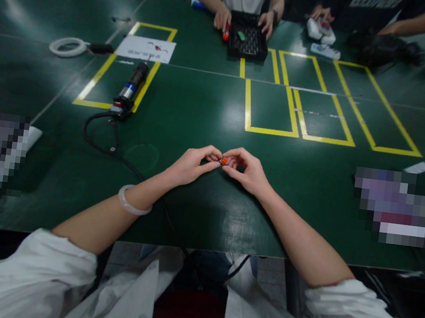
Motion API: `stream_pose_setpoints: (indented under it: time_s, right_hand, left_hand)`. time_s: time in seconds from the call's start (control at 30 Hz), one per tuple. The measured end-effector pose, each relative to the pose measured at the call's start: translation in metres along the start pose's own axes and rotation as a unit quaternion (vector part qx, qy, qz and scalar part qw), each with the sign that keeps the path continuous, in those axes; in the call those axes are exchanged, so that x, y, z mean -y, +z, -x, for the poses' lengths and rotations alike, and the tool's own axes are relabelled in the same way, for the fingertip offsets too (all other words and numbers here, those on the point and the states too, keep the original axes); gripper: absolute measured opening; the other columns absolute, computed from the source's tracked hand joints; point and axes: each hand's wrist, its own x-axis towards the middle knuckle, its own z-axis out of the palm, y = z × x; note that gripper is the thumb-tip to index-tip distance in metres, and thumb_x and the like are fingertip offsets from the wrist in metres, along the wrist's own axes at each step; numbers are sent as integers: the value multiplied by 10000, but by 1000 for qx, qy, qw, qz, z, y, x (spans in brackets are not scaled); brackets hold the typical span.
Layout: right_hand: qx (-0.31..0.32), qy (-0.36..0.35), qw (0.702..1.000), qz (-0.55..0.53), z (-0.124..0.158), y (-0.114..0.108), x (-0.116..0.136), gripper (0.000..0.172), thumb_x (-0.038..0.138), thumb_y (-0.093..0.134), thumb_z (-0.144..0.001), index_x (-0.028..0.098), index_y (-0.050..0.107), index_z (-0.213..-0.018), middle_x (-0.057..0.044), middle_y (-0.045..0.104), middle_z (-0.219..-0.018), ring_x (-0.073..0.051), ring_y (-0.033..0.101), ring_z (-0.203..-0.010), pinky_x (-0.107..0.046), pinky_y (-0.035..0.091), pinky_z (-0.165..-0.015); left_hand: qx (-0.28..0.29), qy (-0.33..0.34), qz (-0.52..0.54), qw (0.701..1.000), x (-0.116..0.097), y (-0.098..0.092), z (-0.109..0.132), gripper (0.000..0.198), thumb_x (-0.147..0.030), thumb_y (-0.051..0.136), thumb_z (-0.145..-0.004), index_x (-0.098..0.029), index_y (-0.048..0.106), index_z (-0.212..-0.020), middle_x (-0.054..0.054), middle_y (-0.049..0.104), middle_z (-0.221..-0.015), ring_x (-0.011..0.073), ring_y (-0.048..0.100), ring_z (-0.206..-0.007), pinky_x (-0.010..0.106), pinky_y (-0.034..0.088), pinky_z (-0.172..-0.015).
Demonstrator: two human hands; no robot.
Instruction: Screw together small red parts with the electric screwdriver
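Observation:
A small orange and dark part (224, 160) is held between the fingertips of both hands, just above the green table (206, 210). My left hand (197, 163) pinches its left side with thumb and fingers. On its right side, the thumb and fingers of my right hand (245, 168) close on the same part. The part is too small to make out in detail. Both forearms reach in from the front edge, and a pale bangle (133, 204) is round the left one.
An electric screwdriver (131, 87) with a black cable lies back left, near a white paper (146, 49) and a white ring (68, 47). Across the table, a person's hands touch a black tray (246, 49); another person handles a white object (321, 32). Blurred items lie at both sides.

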Motion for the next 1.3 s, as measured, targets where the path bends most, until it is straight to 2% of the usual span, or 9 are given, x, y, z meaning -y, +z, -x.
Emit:
stream_pose_setpoints:
  time_s: [0.17, 0.27, 0.43, 0.57, 0.77, 0.93, 1.17, 1.3]
  right_hand:
    - [-7, 2, 1000, 14, 0, -1, -1, 271, 388, 727, -838, 197, 629, -1003, -14, 670, -843, -124, 583, -691, -273, 487, -639]
    - [-11, 37, 999, -9, -1, -1, -4, 299, 445, 730, -838, 195, 631, -968, -15, 678, -836, -125, 609, -711, -264, 502, -648]
    - [29, 117, 987, -107, -3, -1, -5, 417, 573, 722, -818, 174, 619, -878, -23, 712, -755, -126, 654, -653, -258, 533, -617]
    - [43, 132, 983, -118, -3, -1, -2, 443, 597, 706, -825, 163, 619, -841, -27, 719, -701, -115, 647, -583, -243, 522, -571]
    - [42, 136, 983, -119, -3, -1, -2, 412, 565, 697, -848, 163, 610, -842, -31, 721, -720, -110, 644, -594, -227, 504, -557]
    - [21, 104, 989, -100, -2, 0, -8, 352, 481, 754, -812, 177, 613, -919, -3, 674, -775, -106, 624, -634, -224, 499, -566]
    - [6, 60, 998, -31, -2, -1, -10, 294, 401, 728, -824, 192, 618, -997, -20, 666, -883, -108, 589, -687, -234, 478, -605]
    - [-2, 49, 998, 29, -2, -3, -9, 210, 357, 710, -834, 194, 654, -954, -15, 645, -816, -128, 575, -686, -253, 450, -599]
  left_hand:
    - [-1, -4, -5, 1000, -4, 0, 0, 265, -367, 581, -939, -134, 640, -1050, 74, 705, -1009, 177, 662, -931, 304, 514, -884]
    - [0, -14, -16, 1000, -6, 0, 0, 284, -397, 550, -955, -136, 638, -1026, 69, 705, -967, 173, 657, -895, 292, 508, -847]
    - [18, -24, -14, 999, -6, 1, 1, 354, -430, 440, -1005, -139, 627, -927, 46, 685, -826, 153, 644, -775, 261, 481, -752]
    - [22, -21, -12, 999, -5, 2, 1, 381, -424, 414, -1015, -140, 601, -844, 31, 656, -757, 138, 626, -715, 246, 460, -709]
    - [19, -18, -12, 1000, -7, 2, 1, 342, -393, 446, -1012, -132, 632, -893, 32, 670, -787, 135, 630, -732, 240, 460, -711]
    - [-31, -12, -36, 999, -10, 0, 1, 262, -391, 570, -952, -144, 654, -970, 51, 702, -902, 163, 653, -827, 266, 493, -778]
    - [-58, 56, -151, 985, -10, 3, 4, 207, -332, 545, -966, -152, 645, -984, 66, 680, -939, 186, 648, -897, 308, 492, -851]
    - [-54, 82, -189, 977, -11, -3, 5, 226, -347, 507, -994, -162, 629, -1032, 64, 665, -968, 186, 638, -929, 304, 483, -862]
